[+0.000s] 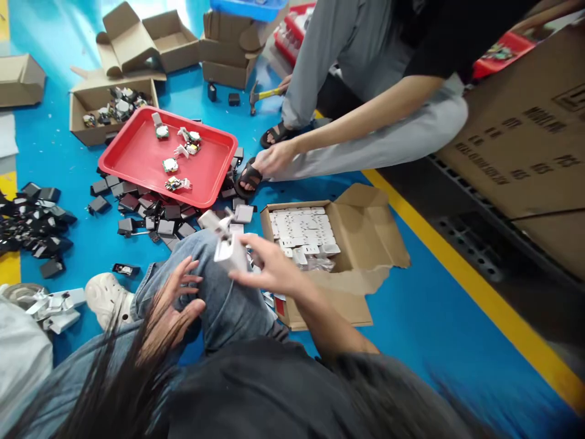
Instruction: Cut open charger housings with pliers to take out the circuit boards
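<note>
My right hand [269,268] holds a white plastic casing [231,253] between thumb and fingers, above my bent knee. The casing looks open at its top, and a smaller white piece [214,224] sticks up beyond it; whether the two touch is hard to tell. My left hand [176,305] is to the left of the casing, fingers spread, with nothing in it. Beyond my knee, a red tray [132,152] with several small circuit parts [170,165] rests on a pile of dark casings [167,227]. To the right is an open cardboard box [354,238] with rows of white casings [301,225].
Another person's hand [278,157] hangs near their sandal; their other hand holds a hammer [267,94]. A carton of circuit parts [80,116] stands behind the tray. More dark casings [34,225] lie left. A large carton [534,140] stands right.
</note>
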Tool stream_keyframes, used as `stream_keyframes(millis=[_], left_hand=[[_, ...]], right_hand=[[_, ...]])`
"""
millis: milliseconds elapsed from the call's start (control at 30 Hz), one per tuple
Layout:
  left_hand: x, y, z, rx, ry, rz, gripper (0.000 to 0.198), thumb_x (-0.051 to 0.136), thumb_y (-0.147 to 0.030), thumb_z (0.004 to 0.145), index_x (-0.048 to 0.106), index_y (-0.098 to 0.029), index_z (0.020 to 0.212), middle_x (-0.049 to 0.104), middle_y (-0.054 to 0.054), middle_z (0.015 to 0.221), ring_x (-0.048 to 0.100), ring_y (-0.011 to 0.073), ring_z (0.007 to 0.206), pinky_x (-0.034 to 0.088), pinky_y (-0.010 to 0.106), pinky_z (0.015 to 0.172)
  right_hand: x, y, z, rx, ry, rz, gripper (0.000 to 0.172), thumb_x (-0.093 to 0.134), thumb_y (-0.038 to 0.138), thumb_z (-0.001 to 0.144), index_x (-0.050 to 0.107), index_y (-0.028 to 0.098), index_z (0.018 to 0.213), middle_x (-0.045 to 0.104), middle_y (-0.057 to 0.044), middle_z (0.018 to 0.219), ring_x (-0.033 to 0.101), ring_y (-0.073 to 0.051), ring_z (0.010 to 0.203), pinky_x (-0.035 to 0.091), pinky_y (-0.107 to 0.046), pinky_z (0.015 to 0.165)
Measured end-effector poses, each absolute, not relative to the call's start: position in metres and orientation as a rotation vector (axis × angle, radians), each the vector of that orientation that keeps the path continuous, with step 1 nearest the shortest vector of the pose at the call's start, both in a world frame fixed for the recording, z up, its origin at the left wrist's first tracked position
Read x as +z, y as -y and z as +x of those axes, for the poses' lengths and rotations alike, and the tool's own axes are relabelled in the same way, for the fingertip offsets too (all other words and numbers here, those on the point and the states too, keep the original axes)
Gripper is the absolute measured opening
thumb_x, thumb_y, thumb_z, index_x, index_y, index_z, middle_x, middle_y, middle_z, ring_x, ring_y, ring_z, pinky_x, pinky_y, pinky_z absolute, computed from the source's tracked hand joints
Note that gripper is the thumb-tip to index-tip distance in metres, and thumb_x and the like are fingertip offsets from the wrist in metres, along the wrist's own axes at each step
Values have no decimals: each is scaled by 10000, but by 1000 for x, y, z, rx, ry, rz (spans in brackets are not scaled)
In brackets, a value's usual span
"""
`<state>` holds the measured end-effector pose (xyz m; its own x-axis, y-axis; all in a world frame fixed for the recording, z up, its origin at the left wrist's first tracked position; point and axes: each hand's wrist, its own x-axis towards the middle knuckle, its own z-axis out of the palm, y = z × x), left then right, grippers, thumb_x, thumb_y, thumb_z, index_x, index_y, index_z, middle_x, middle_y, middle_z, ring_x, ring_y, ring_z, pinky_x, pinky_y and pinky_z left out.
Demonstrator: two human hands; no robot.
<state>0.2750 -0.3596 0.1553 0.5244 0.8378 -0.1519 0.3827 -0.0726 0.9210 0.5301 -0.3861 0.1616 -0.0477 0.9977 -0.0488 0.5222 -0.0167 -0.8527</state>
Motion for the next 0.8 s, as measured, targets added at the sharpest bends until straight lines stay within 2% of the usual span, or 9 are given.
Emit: stream_keyframes(millis=[67,167,267,367,433,500,600,700,800], left_hand=[[145,377,285,605,-966,1511,680,546,-548,818,275,-420,1428,486,47,1435,575,292,1216,568,454,946],[133,392,270,702,-1112,1411,578,550,-506,837,354,-407,1372,591,53,1320,596,296,1192,546,488,968],[128,404,224,788,-1290,1350,528,573,-466,838,404,-353,1325,621,73,1274,637,290,1113,539,493,948],[127,422,177,892,-1410,1349,487,603,-400,832,412,-298,1269,610,93,1304,593,262,1183,468,470,1033],[125,434,153,940,-1487,1359,435,606,-379,830,423,-276,1211,615,93,1300,570,249,1216,448,454,1047],[125,444,137,933,-1591,1376,439,635,-371,808,432,-265,1182,612,86,1302,570,246,1215,450,439,1037],[125,452,123,884,-1689,1418,462,651,-357,795,435,-256,1190,609,78,1299,608,231,1150,485,389,974],[125,455,117,845,-1742,1461,427,657,-344,786,464,-250,1156,659,55,1177,656,208,1021,515,343,887],[125,457,115,806,-1785,1554,439,695,-357,748,502,-251,1128,680,24,1045,670,196,899,532,320,818]], right_hand=[[173,405,492,1044,1692,-1480,604,677,478,763,508,232,1289,597,-93,1198,595,-245,1020,482,-360,861],[169,420,449,1211,1677,-1343,678,682,446,776,435,248,1375,535,-98,1256,570,-234,1052,493,-349,847],[150,436,429,1621,1400,-1235,582,670,465,798,486,285,1320,550,-36,1095,558,-111,713,468,-241,579],[122,463,415,2041,977,-1168,405,664,439,809,557,274,1163,539,21,911,363,-31,459,324,-202,407],[104,485,407,2171,812,-1152,380,700,394,779,571,251,1107,567,19,863,459,-57,512,414,-223,492],[94,505,404,2253,771,-1139,399,715,344,755,581,243,1117,630,-21,928,613,-132,742,504,-296,742],[97,519,405,2337,810,-1167,468,693,307,747,579,269,1199,647,-67,1133,602,-211,1084,402,-404,1028],[110,517,407,2371,1006,-1264,517,667,306,757,572,307,1265,633,-56,1210,548,-237,1191,304,-458,1112],[119,510,406,2334,1297,-1369,407,631,350,784,642,335,1191,657,-23,1171,531,-273,1203,284,-492,1122]])
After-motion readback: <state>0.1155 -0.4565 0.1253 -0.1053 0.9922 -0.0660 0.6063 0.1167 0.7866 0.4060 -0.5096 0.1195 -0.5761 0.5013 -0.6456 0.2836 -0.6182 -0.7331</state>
